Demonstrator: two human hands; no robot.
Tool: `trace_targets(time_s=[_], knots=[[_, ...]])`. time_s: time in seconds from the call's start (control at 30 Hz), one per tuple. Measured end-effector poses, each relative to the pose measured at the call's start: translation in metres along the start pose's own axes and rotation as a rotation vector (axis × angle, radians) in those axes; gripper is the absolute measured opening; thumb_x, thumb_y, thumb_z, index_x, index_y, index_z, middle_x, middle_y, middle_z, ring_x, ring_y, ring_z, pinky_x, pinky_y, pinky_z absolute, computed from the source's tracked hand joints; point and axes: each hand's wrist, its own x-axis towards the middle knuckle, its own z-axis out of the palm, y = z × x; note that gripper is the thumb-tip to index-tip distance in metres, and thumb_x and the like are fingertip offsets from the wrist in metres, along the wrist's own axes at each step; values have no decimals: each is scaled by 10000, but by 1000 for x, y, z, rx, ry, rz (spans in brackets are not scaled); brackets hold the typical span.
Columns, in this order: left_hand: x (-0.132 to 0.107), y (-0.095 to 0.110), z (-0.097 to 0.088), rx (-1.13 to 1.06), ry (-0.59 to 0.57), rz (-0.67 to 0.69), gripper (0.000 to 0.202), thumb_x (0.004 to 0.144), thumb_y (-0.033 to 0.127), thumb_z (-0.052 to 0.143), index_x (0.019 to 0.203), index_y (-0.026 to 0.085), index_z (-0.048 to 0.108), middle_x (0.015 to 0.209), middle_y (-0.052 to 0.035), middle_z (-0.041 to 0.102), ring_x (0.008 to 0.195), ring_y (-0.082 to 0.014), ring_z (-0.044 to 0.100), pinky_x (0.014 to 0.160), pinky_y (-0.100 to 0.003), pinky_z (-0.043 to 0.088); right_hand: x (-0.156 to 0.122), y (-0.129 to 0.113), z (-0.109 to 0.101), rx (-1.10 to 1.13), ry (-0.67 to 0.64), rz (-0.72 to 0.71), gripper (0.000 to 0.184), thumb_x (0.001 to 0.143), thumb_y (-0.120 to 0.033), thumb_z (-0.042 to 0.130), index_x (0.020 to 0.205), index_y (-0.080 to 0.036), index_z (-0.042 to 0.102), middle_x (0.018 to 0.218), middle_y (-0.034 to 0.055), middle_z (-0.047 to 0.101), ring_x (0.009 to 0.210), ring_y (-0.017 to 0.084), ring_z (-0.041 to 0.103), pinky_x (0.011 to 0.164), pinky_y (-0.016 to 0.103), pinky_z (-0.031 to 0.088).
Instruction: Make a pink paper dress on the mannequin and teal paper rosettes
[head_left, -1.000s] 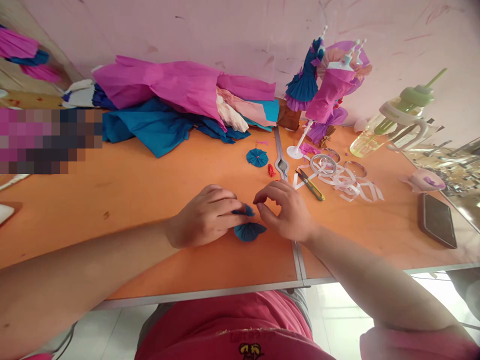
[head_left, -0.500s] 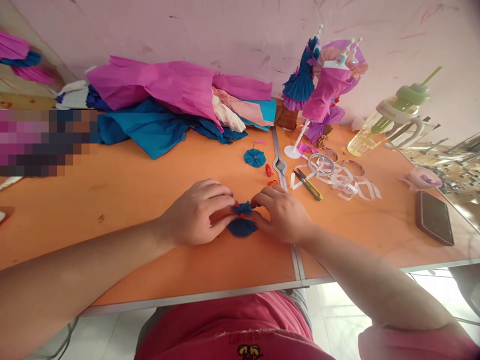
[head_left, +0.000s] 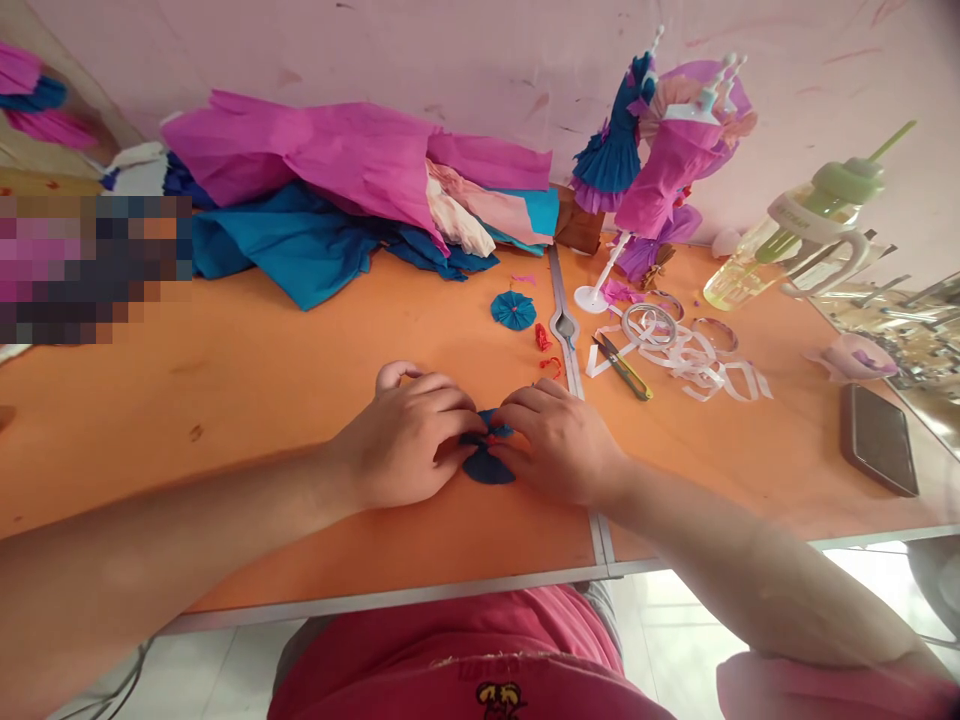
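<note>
A dark blue crepe-paper piece with a small red bit at its middle [head_left: 490, 468] lies on the orange table in front of me. Its left side is pinched by the fingers of my left hand [head_left: 412, 440]. From the other side, my right hand [head_left: 559, 440] grips its right edge with thumb and fingertips. My fingers hide parts of its upper half. Beyond my hands sits a round pleated blue rosette [head_left: 513, 311]. Near it are a crumpled red scrap [head_left: 542, 337] and a curled red strip [head_left: 551, 367].
Pink paper [head_left: 352, 145] and blue paper [head_left: 292, 245] lie heaped along the wall. Paper-dressed doll stands [head_left: 667, 175] rise at the back right. Yellow-handled thread snips [head_left: 626, 370], white ribbon [head_left: 694, 360], a bottle [head_left: 780, 240] and a phone [head_left: 879, 440] are on the right.
My fingers have closed in on the blue paper's middle, and its upper part looks flatter and more spread. The camera view has shifted slightly.
</note>
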Motion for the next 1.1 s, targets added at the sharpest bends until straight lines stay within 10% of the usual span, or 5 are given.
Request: trace_targets(time_s=[1.1], knots=[[3, -1, 3, -80, -63, -5, 181, 884, 217, 557, 865, 292, 721, 895, -1, 712, 942, -229, 606, 1032, -548, 175, 1, -9, 5, -6, -62, 174, 119, 897, -302, 609, 926, -253, 713, 880, -7, 668, 782, 137, 630, 590, 261, 360]])
